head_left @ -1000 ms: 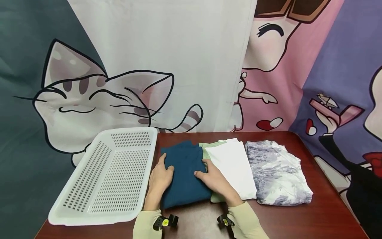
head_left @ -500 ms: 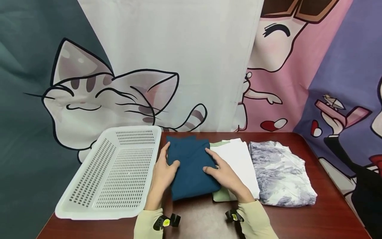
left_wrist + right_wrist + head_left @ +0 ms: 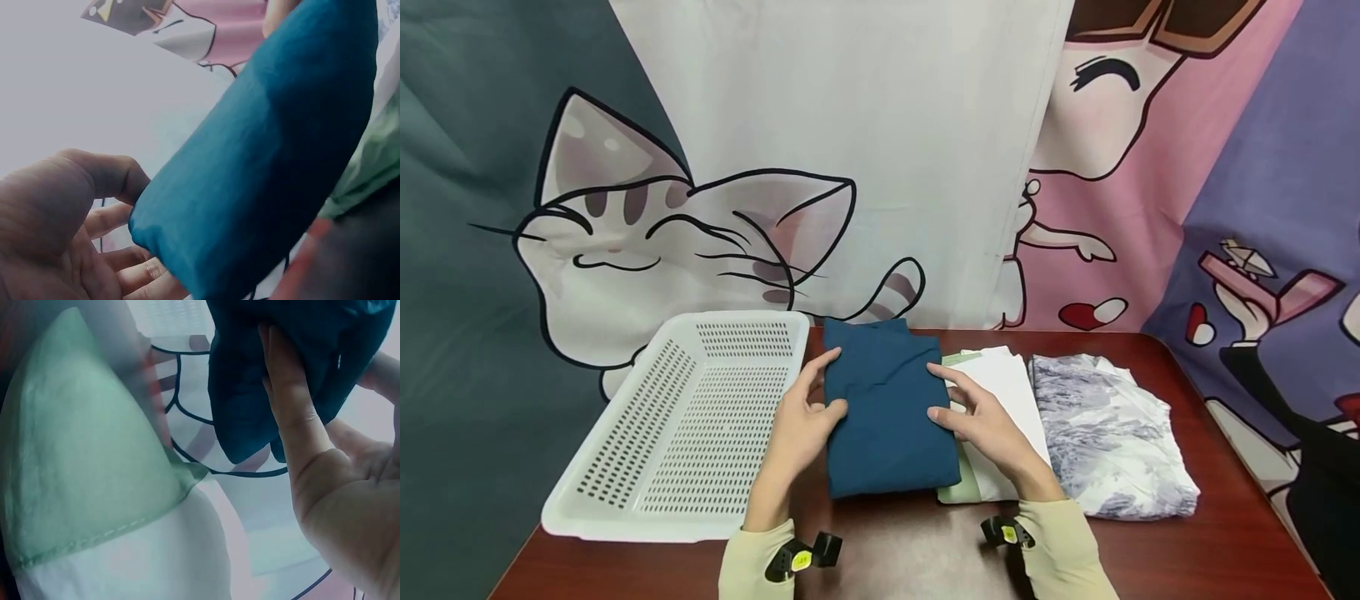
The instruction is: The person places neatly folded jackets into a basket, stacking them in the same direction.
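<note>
A folded dark blue garment (image 3: 887,425) is between my two hands, in front of me. My left hand (image 3: 797,425) holds its left side; the left wrist view shows the thumb (image 3: 106,172) at the garment's edge and the other fingers partly behind it. On the opposite side my right hand (image 3: 988,425) grips the right edge, thumb toward me. The right wrist view shows fingers against the blue cloth (image 3: 240,406), with backdrop visible below it. Just right of it lie a folded white garment (image 3: 1011,417) and a light green one (image 3: 970,487) partly under the white.
A white perforated plastic basket (image 3: 801,342) stands to the left, close to my left hand. Farther right lies a folded white garment with grey-blue pattern (image 3: 1112,433). Everything rests on a reddish-brown table (image 3: 1210,533), with a cartoon-printed curtain (image 3: 865,100) behind.
The blue garment has moved right and away from me with both hands, off the spot beside the basket. It now appears raised. The head view has shifted slightly left.
</note>
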### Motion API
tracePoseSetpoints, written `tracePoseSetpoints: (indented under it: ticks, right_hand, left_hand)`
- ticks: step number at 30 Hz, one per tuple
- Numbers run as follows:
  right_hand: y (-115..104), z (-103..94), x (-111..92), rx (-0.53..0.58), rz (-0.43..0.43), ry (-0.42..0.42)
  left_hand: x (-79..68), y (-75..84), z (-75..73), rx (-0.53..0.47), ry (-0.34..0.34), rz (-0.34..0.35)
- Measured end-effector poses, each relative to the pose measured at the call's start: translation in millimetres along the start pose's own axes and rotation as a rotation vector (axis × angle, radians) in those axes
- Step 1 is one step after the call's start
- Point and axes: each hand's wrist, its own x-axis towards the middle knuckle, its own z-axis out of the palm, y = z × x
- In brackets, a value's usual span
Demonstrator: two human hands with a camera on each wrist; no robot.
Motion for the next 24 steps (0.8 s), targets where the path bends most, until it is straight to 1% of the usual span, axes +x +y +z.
tracePoseSetpoints:
  ticks: [4, 8, 10, 13, 19, 24]
  right_hand:
    - [-3.4, 2.6, -1.2, 0.025, -0.012, 0.012]
    - [-6.5, 9.8, -0.4, 0.009, -0.057, 0.033]
    - [-7.9, 15.0, 0.3, 0.001, -0.084, 0.040]
    - [-10.1, 23.8, 0.5, 0.007, -0.114, 0.048]
    - [-16.2, 37.5, -0.1, -0.015, -0.125, 0.048]
    - [-21.2, 46.8, 1.5, 0.010, -0.142, 0.013]
  left_hand:
    - [-4.1, 7.9, -5.4, 0.031, 0.012, 0.004]
    - [-7.2, 15.1, -15.7, 0.069, 0.030, 0.025]
    - [-8.3, 16.7, -21.7, 0.069, 0.038, 0.036]
    - [-10.1, 17.0, -30.4, 0.067, 0.046, 0.047]
    - [-13.2, 14.4, -44.2, 0.073, 0.054, 0.074]
    - [-16.3, 11.3, -55.8, 0.112, 0.058, 0.080]
